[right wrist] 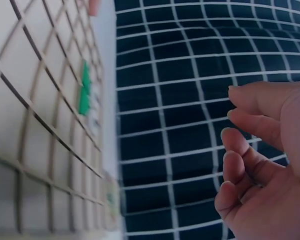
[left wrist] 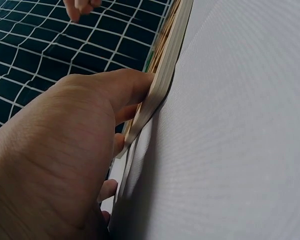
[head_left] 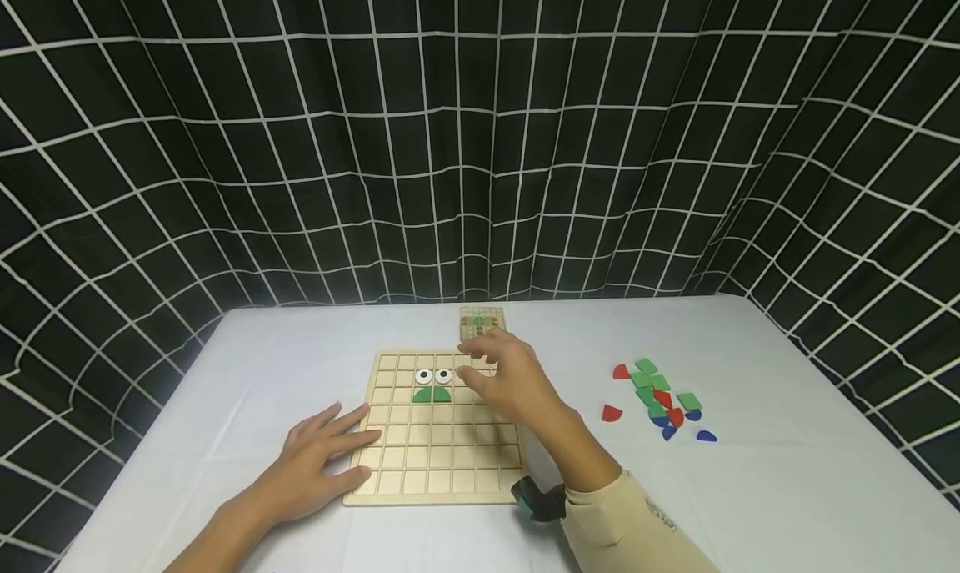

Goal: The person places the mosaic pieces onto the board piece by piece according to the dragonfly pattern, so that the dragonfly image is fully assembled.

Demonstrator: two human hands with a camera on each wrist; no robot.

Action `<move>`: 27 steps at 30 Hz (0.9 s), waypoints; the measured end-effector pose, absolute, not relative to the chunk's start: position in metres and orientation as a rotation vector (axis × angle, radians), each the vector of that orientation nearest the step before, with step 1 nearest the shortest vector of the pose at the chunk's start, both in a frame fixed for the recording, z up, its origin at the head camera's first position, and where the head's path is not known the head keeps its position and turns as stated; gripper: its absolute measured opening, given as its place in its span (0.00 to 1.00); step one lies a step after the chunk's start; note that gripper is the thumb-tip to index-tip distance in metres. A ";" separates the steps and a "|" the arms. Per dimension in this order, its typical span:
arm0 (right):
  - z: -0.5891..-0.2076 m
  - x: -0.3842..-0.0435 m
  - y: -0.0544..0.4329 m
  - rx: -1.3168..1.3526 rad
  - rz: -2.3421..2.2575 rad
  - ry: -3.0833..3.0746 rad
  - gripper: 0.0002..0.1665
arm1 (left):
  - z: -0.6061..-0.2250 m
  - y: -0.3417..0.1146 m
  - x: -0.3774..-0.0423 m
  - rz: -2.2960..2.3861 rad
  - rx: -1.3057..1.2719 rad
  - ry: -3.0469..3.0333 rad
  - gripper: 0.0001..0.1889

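A pale wooden grid board (head_left: 441,458) lies on the table. Two round eye pieces (head_left: 424,376) sit side by side in its upper cells, with two green quarter-round pieces (head_left: 423,395) just below them. My left hand (head_left: 318,452) rests at the board's left edge, its fingers spread and their tips over the rim. In the left wrist view, the thumb side touches the board's edge (left wrist: 162,75). Over the upper right of the board hovers my right hand (head_left: 513,379), fingers loosely bent. The right wrist view shows nothing between those fingers (right wrist: 257,97).
Behind the board lies a small pattern card (head_left: 480,314), partly behind my right hand. To the right are scattered green pieces (head_left: 688,401), red pieces (head_left: 611,413) and blue pieces (head_left: 707,436). A black grid-lined curtain (head_left: 420,139) surrounds the white table (head_left: 285,348).
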State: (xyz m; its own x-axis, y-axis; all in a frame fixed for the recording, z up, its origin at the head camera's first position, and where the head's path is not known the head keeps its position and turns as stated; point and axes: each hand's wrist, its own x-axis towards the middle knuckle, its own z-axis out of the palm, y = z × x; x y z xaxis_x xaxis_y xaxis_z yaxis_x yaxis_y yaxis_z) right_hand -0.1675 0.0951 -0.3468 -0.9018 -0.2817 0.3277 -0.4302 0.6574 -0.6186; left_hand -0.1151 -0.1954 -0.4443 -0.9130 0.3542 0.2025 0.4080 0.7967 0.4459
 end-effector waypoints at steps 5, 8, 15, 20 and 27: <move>-0.332 -0.157 0.115 0.585 1.049 -2.593 0.16 | -0.444 -0.196 -0.115 -0.755 -0.601 -2.886 0.22; -0.324 -0.152 0.129 0.571 0.991 -2.565 0.16 | -0.443 -0.196 -0.115 -0.764 -0.604 -2.888 0.22; -0.317 -0.142 0.160 0.529 0.914 -2.484 0.16 | -0.444 -0.196 -0.115 -0.767 -0.610 -2.896 0.22; -0.317 -0.138 0.179 0.545 0.860 -2.408 0.16 | -0.445 -0.196 -0.114 -0.767 -0.600 -2.897 0.21; -0.320 -0.138 0.208 0.534 0.814 -2.334 0.17 | -0.443 -0.196 -0.114 -0.773 -0.603 -2.891 0.22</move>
